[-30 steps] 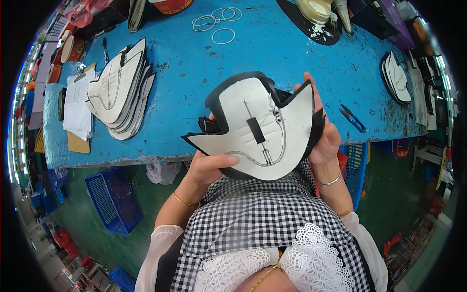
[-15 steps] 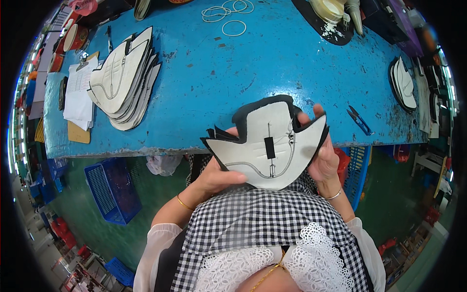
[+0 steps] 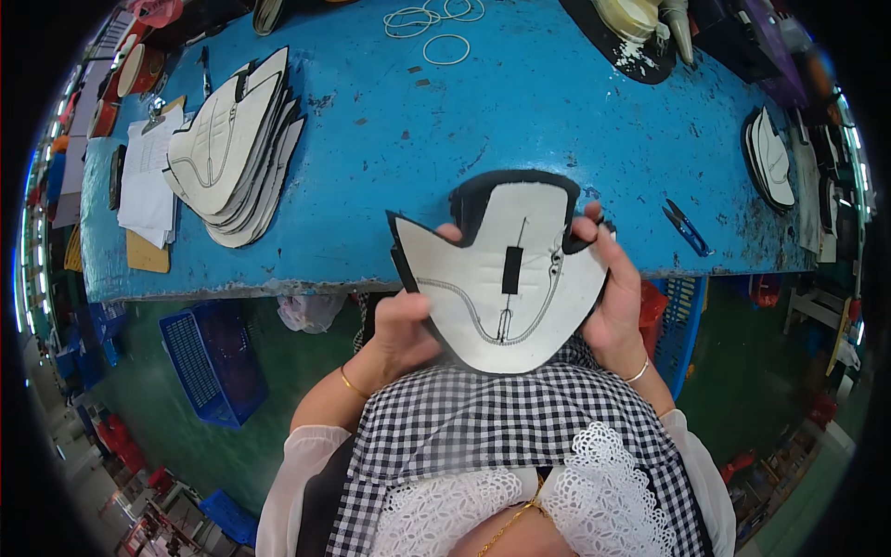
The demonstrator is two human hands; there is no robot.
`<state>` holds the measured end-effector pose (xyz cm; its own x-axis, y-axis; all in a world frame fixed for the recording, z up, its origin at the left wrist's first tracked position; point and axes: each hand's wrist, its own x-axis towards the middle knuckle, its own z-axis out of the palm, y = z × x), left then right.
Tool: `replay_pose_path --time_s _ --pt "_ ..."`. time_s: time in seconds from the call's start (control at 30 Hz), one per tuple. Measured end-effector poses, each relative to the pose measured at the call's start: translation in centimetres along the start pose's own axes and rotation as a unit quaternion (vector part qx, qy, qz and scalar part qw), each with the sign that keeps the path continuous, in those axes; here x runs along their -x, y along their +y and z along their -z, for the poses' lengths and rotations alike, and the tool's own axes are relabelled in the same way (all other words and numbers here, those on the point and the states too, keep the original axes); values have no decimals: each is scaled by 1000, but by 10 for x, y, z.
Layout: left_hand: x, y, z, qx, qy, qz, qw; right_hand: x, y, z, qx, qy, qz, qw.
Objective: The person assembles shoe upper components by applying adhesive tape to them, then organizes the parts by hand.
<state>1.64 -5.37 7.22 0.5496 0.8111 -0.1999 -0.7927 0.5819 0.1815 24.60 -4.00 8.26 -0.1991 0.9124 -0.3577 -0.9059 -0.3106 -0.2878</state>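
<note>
A small stack of white, black-edged shoe uppers (image 3: 534, 316) is in both my hands, just in front of the table's near edge. The top piece shows its pale side, with curved stitching and a short black strip in the middle. At its left edge, my left hand (image 3: 401, 330) grips with the thumb bent in front and the other fingers mostly hidden behind. My right hand (image 3: 616, 311) closes around the right side, fingertips showing near the upper notch. Black layers lie behind the top piece.
A taller pile of similar uppers (image 3: 227, 153) lies left on the blue table (image 3: 390, 167), beside a clipboard with papers (image 3: 147, 181). Blue-handled thread snips (image 3: 687, 230) and another small stack (image 3: 770, 162) lie right. Rubber bands (image 3: 446, 49) lie at the back. A blue crate (image 3: 212, 362) stands on the floor.
The stack has tilted, its left tip rising and its bottom edge dropping slightly. My left thumb has shifted from the lower front of the top piece to its left edge.
</note>
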Motion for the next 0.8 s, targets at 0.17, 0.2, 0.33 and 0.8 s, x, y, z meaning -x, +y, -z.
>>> replay_pose_path --time_s 0.17,0.2,0.33,0.8 --pt "0 7 -20 -66 109 29 991 10 11 -20 68 64 10 996" --pt "-3 7 -24 -61 111 14 992 8 13 -24 81 50 23 995" --pt "-20 13 -43 -100 144 -29 984 -7 10 -41 146 30 64 987" --pt "-64 80 -3 -478 61 -162 861 -77 -18 -10 577 -46 209 788"
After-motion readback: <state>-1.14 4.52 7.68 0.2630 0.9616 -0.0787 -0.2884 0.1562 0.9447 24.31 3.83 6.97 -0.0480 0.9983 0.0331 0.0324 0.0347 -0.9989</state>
